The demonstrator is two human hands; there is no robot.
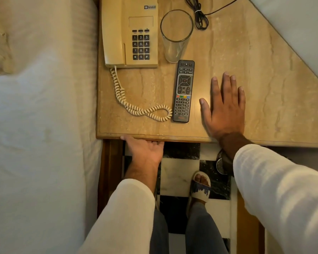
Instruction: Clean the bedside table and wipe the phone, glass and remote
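Observation:
A beige corded phone sits at the back left of the stone-topped bedside table; its coiled cord loops toward the front. An empty clear glass stands upright just right of the phone. In front of the glass lies a black remote. My right hand rests flat on the tabletop, fingers spread, just right of the remote and holding nothing. Below the table's front edge, my left hand is palm up, its fingers hidden under the edge. No cloth is in view.
A bed with white sheets runs along the table's left side. A bundled black cable lies behind the glass. A white wall or bedding cuts the table's right corner. Below are a checkered floor and my slippered foot.

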